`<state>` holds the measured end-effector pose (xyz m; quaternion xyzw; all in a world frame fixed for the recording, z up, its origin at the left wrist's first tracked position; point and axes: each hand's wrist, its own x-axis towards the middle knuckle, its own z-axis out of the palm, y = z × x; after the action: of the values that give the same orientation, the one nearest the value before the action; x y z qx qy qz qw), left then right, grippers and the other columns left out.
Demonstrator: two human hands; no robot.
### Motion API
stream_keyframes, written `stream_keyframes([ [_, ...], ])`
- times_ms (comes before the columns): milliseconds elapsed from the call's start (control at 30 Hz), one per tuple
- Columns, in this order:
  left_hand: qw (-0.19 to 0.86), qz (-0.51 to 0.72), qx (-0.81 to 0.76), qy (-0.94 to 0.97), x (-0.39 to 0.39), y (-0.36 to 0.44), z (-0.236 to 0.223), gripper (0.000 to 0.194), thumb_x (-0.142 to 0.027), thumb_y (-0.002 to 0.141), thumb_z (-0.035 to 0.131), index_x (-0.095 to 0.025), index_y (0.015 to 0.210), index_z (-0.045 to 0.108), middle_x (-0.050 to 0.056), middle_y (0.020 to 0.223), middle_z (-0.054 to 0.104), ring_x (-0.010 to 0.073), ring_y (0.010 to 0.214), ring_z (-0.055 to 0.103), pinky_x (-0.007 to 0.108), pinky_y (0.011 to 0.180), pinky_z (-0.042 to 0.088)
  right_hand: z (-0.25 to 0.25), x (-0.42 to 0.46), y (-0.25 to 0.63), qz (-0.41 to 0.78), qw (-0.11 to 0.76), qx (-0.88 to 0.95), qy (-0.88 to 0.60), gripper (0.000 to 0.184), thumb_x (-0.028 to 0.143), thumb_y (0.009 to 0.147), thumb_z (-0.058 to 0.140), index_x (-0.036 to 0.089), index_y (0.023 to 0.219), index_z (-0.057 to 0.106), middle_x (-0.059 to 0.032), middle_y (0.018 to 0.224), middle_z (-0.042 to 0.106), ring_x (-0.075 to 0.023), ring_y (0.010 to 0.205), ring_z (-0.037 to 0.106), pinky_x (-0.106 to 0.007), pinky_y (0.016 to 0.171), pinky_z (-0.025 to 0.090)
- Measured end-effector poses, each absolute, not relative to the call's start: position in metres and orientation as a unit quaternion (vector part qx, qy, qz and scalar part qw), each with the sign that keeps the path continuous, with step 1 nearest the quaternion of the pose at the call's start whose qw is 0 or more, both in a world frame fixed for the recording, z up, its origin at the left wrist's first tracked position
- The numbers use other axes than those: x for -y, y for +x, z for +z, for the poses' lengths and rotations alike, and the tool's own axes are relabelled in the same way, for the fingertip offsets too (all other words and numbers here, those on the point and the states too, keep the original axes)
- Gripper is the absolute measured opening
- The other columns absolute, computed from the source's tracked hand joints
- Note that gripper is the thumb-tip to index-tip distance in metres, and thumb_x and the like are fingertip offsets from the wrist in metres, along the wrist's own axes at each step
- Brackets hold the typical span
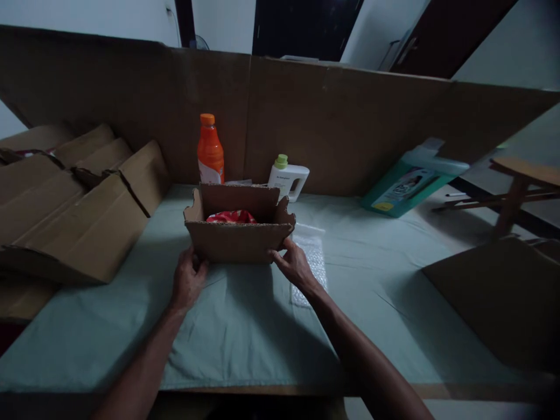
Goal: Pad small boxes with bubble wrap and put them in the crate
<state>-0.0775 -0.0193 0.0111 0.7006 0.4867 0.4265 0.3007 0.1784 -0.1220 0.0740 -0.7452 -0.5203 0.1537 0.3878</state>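
Observation:
An open-topped cardboard box (238, 244) stands on the cloth-covered table, its near wall facing me. Inside it a shiny red packet (231, 217) shows just above the rim; the rest of the packet is hidden. My left hand (189, 277) grips the box's lower left corner, fingers partly behind the cardboard. At the lower right corner my right hand (294, 263) holds the box, thumb against the front. A sheet of bubble wrap (311, 265) lies flat beneath and beside my right hand.
Behind the box stand an orange bottle (210, 149) and a white green-capped jug (286, 179). A teal jug (406, 181) leans at the right. Cardboard boxes (83, 216) crowd the left; another cardboard piece (499, 297) sits right. A cardboard wall (332, 128) closes the back.

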Motion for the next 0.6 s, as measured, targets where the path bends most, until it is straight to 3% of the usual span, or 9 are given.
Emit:
stream_keyframes([
  [133, 0.446, 0.43, -0.42, 0.663, 0.021, -0.074, 0.011, 0.085, -0.032, 0.078, 0.066, -0.02, 0.154, 0.029, 0.017, 0.145, 0.052, 0.022, 0.103, 0.071, 0.035, 0.087, 0.058, 0.068, 0.129, 0.184, 0.154, 0.398, 0.522, -0.738, 0.036, 0.036, 0.087, 0.058, 0.017, 0.118, 0.062, -0.0125, 0.114, 0.071, -0.0239, 0.094, 0.069, -0.036, 0.077, 0.053],
  [200, 0.467, 0.431, -0.428, 0.643, 0.022, -0.079, 0.009, 0.087, -0.033, 0.079, 0.068, -0.02, 0.154, 0.027, 0.018, 0.149, 0.048, 0.0226, 0.106, 0.071, 0.032, 0.084, 0.059, 0.063, 0.143, 0.194, 0.134, 0.398, 0.527, -0.739, 0.04, 0.037, 0.09, 0.056, 0.017, 0.124, 0.061, -0.0147, 0.123, 0.069, -0.0244, 0.098, 0.069, -0.037, 0.079, 0.054],
  [300, 0.419, 0.441, -0.485, 0.628, 0.022, -0.087, 0.006, 0.078, -0.033, 0.078, 0.067, -0.017, 0.149, 0.037, 0.018, 0.142, 0.056, 0.02, 0.096, 0.072, 0.03, 0.078, 0.059, 0.056, 0.171, 0.216, 0.085, 0.346, 0.532, -0.768, 0.04, 0.035, 0.091, 0.058, 0.017, 0.126, 0.063, -0.0166, 0.132, 0.065, -0.0274, 0.111, 0.067, -0.043, 0.09, 0.054],
  [400, 0.334, 0.475, -0.504, 0.639, 0.026, -0.092, 0.01, 0.067, -0.029, 0.078, 0.063, -0.015, 0.141, 0.046, 0.015, 0.132, 0.062, 0.0194, 0.091, 0.071, 0.031, 0.079, 0.059, 0.051, 0.2, 0.224, 0.06, 0.213, 0.539, -0.813, 0.039, 0.031, 0.09, 0.063, 0.016, 0.126, 0.066, -0.0181, 0.143, 0.059, -0.0342, 0.129, 0.057, -0.052, 0.104, 0.045],
  [467, 0.279, 0.495, -0.486, 0.664, 0.039, -0.092, 0.02, 0.057, -0.028, 0.08, 0.06, -0.014, 0.134, 0.053, 0.015, 0.127, 0.064, 0.0205, 0.093, 0.07, 0.033, 0.079, 0.058, 0.051, 0.22, 0.214, 0.068, 0.144, 0.566, -0.809, 0.037, 0.031, 0.091, 0.064, 0.017, 0.125, 0.067, -0.0169, 0.145, 0.057, -0.0354, 0.131, 0.055, -0.052, 0.105, 0.043],
  [600, 0.216, 0.457, -0.365, 0.782, 0.092, -0.081, 0.047, 0.033, -0.025, 0.089, 0.057, -0.016, 0.12, 0.064, 0.01, 0.116, 0.067, 0.0218, 0.1, 0.067, 0.037, 0.088, 0.057, 0.066, 0.258, 0.186, 0.132, 0.167, 0.658, -0.723, 0.028, 0.038, 0.099, 0.055, 0.021, 0.115, 0.072, -0.0109, 0.127, 0.071, -0.0282, 0.116, 0.065, -0.045, 0.1, 0.045],
])
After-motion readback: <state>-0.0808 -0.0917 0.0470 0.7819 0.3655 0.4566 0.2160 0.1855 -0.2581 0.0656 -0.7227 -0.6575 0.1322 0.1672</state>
